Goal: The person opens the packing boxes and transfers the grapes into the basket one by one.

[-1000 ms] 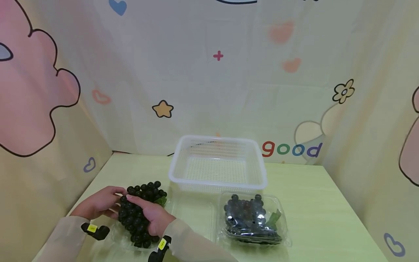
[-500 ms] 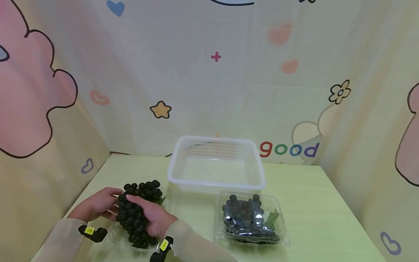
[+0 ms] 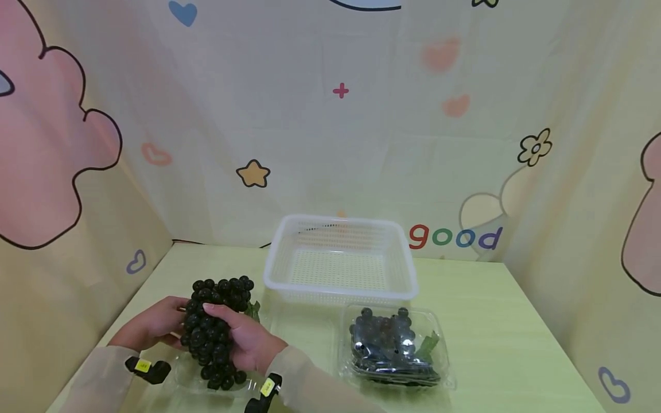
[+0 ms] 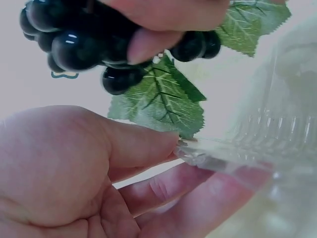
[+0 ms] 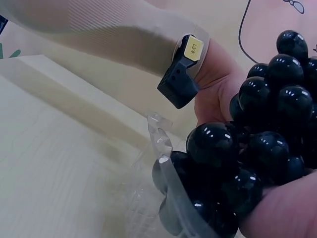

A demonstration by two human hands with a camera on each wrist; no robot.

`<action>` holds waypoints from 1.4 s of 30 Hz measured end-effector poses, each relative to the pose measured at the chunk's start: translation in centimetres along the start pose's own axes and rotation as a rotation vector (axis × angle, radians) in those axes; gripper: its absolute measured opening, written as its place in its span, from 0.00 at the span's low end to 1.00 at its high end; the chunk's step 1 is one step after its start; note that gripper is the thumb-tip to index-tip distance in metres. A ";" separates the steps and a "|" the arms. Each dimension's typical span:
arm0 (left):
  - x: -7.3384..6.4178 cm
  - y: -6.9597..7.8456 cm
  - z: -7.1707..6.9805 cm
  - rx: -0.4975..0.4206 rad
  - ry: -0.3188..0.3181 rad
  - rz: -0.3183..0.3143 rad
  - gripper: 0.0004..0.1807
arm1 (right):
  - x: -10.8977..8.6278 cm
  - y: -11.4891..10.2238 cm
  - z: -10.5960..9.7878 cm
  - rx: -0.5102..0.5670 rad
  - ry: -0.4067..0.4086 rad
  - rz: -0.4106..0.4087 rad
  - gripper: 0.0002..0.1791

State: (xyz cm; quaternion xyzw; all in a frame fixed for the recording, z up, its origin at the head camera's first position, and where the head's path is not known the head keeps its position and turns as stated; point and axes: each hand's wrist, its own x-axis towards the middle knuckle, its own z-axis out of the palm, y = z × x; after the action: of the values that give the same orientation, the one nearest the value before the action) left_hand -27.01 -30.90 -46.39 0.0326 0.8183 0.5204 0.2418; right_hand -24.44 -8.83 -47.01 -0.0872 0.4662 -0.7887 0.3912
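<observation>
A bunch of black grapes [image 3: 209, 332] leans upright over an open clear plastic box [image 3: 188, 376] at the table's left front. My right hand [image 3: 254, 344] grips the bunch from its right side, thumb across the front. On the other side, my left hand [image 3: 152, 326] is partly hidden behind the grapes. In the left wrist view this left hand [image 4: 74, 173] pinches the rim of the clear box between thumb and fingers, just below a green leaf [image 4: 163, 99]. In the right wrist view, the lowest grapes [image 5: 213, 198] are beside the box's edge [image 5: 171, 183].
A white slotted plastic basket [image 3: 341, 287] stands at the back middle of the pale table [image 3: 490, 344]. Right of the hands sits a closed clear box [image 3: 439, 376] with another dark bunch of grapes in it. A printed curtain [image 3: 310, 115] encloses the table.
The right hand has raised the bunch of grapes a little, and more of the clear box shows beneath it. The left hand has stayed nearly in place.
</observation>
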 end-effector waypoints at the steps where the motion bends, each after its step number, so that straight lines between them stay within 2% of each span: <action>1: 0.0 0.0 0.0 0.007 0.004 0.001 0.18 | 0.0 -0.1 0.0 -0.001 -0.013 -0.006 0.30; 11: -0.3 0.5 0.3 0.036 0.033 0.014 0.15 | -0.1 -0.4 0.4 0.035 -0.059 -0.024 0.32; 14: -0.3 0.6 0.5 0.049 0.060 -0.003 0.14 | -0.1 -0.7 0.4 0.038 -0.085 -0.041 0.32; 18: -0.2 0.7 0.6 0.057 0.062 -0.023 0.14 | -0.5 -1.4 0.4 0.025 -0.119 -0.061 0.29; 23: -0.2 0.9 0.7 0.045 0.056 -0.044 0.14 | -1.2 -2.8 0.5 0.008 -0.116 -0.088 0.26; 28: -0.4 1.4 0.5 0.082 0.072 -0.073 0.17 | -2.0 -4.1 0.2 -0.016 -0.112 -0.116 0.19; 32: -0.4 1.4 0.2 0.101 0.075 -0.074 0.15 | -2.5 -5.6 -0.2 -0.035 -0.123 -0.143 0.16; 37: -0.3 1.4 0.3 0.102 0.085 -0.064 0.17 | -3.0 -7.9 -0.8 -0.042 -0.126 -0.186 0.18; 42: -0.2 1.2 0.4 0.107 0.098 -0.075 0.16 | -3.3 -10.1 -1.7 -0.044 -0.132 -0.221 0.25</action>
State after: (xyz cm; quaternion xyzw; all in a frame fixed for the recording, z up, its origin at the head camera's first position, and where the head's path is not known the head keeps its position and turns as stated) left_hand -26.93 -30.09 -45.39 -0.0109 0.8565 0.4674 0.2188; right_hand -28.47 -2.77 -39.11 -0.1982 0.4444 -0.8091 0.3295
